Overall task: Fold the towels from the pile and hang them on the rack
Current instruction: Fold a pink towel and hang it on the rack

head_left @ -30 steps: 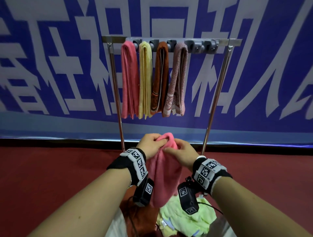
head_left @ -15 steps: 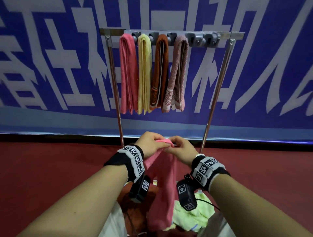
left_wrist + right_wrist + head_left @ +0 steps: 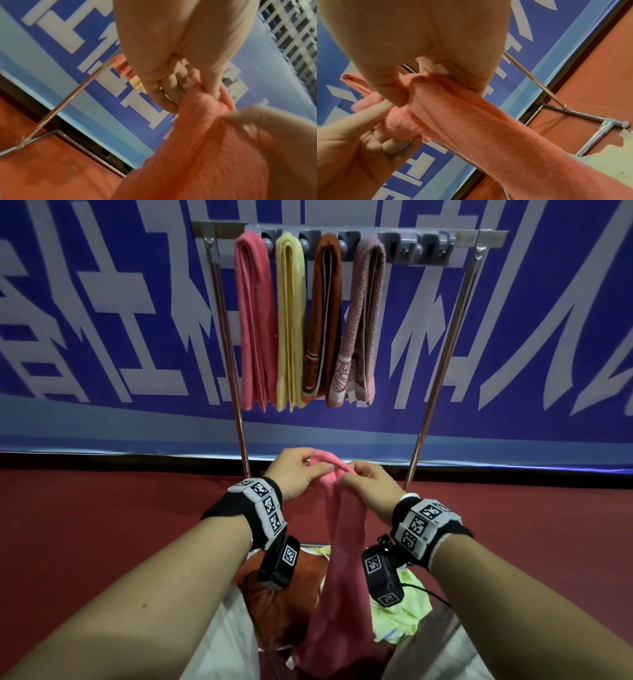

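A pink towel (image 3: 342,570) hangs in a long fold from both hands, held up in front of the rack (image 3: 346,234). My left hand (image 3: 296,474) pinches its top fold on the left, my right hand (image 3: 366,487) pinches it on the right, the two hands close together. In the left wrist view the left hand (image 3: 173,89) grips the pink towel (image 3: 205,148). In the right wrist view the right hand (image 3: 423,75) holds the pink towel (image 3: 471,121). The towel's lower end hangs down over the pile (image 3: 284,594) of brown and light green towels.
On the rack hang several folded towels: pink (image 3: 255,320), yellow (image 3: 290,320), brown (image 3: 323,316), mauve (image 3: 363,320). Free hooks (image 3: 424,248) stand at the rack's right end. Behind is a blue banner (image 3: 102,302); the floor (image 3: 102,525) is red.
Both hands have lifted the pink towel higher, and it now hangs longer and straighter. The view has come nearer to the rack.
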A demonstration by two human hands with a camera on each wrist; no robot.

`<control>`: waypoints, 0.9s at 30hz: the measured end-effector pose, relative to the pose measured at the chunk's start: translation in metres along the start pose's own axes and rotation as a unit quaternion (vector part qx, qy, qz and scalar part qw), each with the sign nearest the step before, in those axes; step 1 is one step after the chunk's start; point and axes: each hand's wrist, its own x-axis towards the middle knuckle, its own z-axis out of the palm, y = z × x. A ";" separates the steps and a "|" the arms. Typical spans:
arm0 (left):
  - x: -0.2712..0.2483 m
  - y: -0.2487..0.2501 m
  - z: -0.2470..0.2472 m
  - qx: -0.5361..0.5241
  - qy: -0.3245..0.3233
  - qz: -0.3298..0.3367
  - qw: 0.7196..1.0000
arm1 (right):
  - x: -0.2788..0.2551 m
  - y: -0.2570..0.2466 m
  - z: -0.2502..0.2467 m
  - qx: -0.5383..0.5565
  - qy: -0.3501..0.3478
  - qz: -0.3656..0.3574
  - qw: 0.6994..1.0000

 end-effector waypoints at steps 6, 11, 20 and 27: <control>-0.004 -0.007 0.012 -0.051 0.002 -0.015 0.999 | -0.001 -0.004 0.007 0.101 0.011 -0.005 0.995; -0.008 -0.028 0.011 -0.061 -0.099 -0.066 0.991 | 0.009 0.006 0.003 0.187 0.080 0.021 0.979; 0.002 -0.055 0.010 0.000 -0.091 -0.062 0.994 | 0.015 0.027 -0.004 0.139 0.030 0.014 0.990; 0.009 -0.084 0.003 0.076 -0.092 -0.130 0.984 | 0.027 0.036 -0.016 0.151 0.111 -0.016 0.982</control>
